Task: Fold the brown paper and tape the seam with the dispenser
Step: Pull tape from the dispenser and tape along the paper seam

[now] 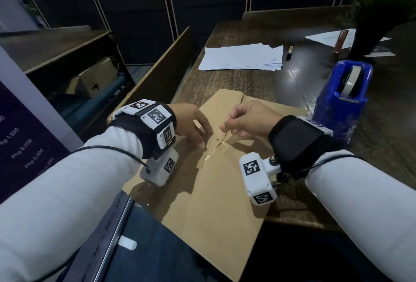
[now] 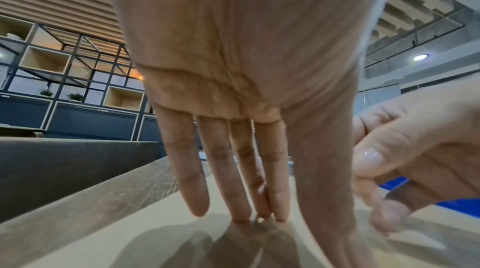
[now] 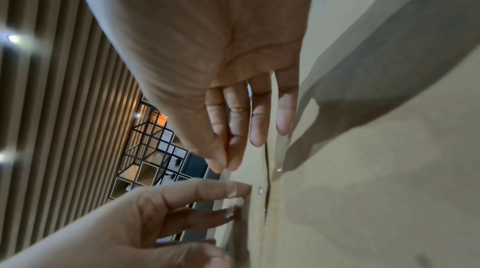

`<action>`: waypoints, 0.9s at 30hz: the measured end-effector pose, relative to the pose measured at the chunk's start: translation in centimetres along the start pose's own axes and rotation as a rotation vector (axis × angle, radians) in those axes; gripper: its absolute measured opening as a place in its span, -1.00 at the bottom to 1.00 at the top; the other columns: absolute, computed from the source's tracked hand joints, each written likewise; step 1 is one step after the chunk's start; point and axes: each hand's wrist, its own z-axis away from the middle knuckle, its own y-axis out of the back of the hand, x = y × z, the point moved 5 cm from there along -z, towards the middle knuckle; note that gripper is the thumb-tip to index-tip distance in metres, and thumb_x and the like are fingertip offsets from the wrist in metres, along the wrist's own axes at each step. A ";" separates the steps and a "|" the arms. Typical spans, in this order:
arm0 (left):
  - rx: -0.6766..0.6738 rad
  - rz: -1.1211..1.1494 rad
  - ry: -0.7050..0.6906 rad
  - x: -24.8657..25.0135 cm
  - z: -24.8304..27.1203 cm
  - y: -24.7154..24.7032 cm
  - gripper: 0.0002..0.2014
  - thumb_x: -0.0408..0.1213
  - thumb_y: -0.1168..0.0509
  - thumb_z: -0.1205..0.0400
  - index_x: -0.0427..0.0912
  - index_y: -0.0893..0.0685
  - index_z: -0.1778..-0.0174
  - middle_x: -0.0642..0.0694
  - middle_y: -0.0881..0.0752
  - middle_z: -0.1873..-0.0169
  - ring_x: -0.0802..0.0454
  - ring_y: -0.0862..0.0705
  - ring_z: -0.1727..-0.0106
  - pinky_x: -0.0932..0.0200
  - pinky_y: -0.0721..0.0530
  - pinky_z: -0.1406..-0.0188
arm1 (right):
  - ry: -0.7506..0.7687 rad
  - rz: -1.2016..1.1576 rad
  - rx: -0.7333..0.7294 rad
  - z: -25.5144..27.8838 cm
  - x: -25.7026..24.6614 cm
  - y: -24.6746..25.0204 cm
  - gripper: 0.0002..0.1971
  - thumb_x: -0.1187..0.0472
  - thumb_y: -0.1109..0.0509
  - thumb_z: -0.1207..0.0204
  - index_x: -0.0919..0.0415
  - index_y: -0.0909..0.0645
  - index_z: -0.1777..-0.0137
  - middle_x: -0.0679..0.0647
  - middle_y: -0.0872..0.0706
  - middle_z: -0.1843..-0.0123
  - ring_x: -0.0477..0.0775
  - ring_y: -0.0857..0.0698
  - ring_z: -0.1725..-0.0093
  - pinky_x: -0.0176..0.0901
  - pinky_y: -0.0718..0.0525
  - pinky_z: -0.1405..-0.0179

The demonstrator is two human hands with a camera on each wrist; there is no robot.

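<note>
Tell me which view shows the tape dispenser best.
The head view: the blue tape dispenser stands whole on the desk, its roll visible, beside the brown paper. The left wrist view shows only a blue sliver behind the right hand; the right wrist view, a blue corner at the top edge.

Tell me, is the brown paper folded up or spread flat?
Folded. The brown paper has flaps meeting at a seam, where shiny tape already sits.
</note>
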 end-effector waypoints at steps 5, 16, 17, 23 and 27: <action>-0.026 0.023 -0.009 -0.3 0.3 -0.4 -0.49 0.00 -0.61 -0.31 0.21 -0.70 -0.20 0.13 -0.71 -0.17 0.21 -0.68 -0.17 0.14 -0.58 -0.31 | 0.013 0.058 0.013 -0.2 0.5 -0.8 -0.80 0.37 -0.52 -0.43 0.21 -0.60 0.35 -0.01 -0.75 0.36 -0.12 -0.62 0.37 -0.39 -0.61 0.41; 0.071 -0.010 -0.003 0.2 0.1 0.2 -0.66 0.04 -0.51 -0.43 0.16 -0.78 -0.13 0.13 -0.72 -0.10 0.14 -0.64 -0.11 0.11 -0.58 -0.28 | 0.010 0.115 0.047 -0.7 1.1 -1.2 -0.78 0.32 -0.57 -0.36 0.15 -0.60 0.39 0.00 -0.73 0.39 -0.11 -0.60 0.40 -0.22 -0.57 0.26; 0.085 -0.009 -0.001 0.3 0.0 0.3 -0.68 0.04 -0.50 -0.44 0.14 -0.79 -0.11 0.14 -0.73 -0.07 0.15 -0.64 -0.07 0.14 -0.59 -0.24 | 0.011 0.123 0.045 -0.7 1.1 -1.3 -0.79 0.32 -0.57 -0.35 0.15 -0.60 0.40 0.01 -0.74 0.37 -0.10 -0.60 0.38 -0.22 -0.57 0.25; 0.086 0.005 0.021 1.2 -0.3 0.5 -0.71 0.06 -0.57 -0.34 0.10 -0.79 0.07 0.14 -0.78 0.03 0.18 -0.67 0.01 0.24 -0.59 -0.05 | 0.013 0.159 0.039 -0.4 1.0 -1.3 -0.76 0.32 -0.55 -0.37 0.12 -0.58 0.42 -0.04 -0.68 0.46 -0.16 -0.52 0.51 -0.34 -0.47 0.42; 0.104 -0.032 0.058 1.7 -0.6 0.5 -0.58 0.13 -0.59 -0.27 0.02 -0.79 0.04 0.07 -0.78 0.01 0.08 -0.69 -0.08 0.17 -0.61 -0.06 | 0.012 0.164 0.039 -0.4 1.0 -1.4 -0.78 0.34 -0.54 -0.37 0.14 -0.60 0.42 0.05 -0.75 0.35 -0.12 -0.55 0.45 -0.29 -0.51 0.39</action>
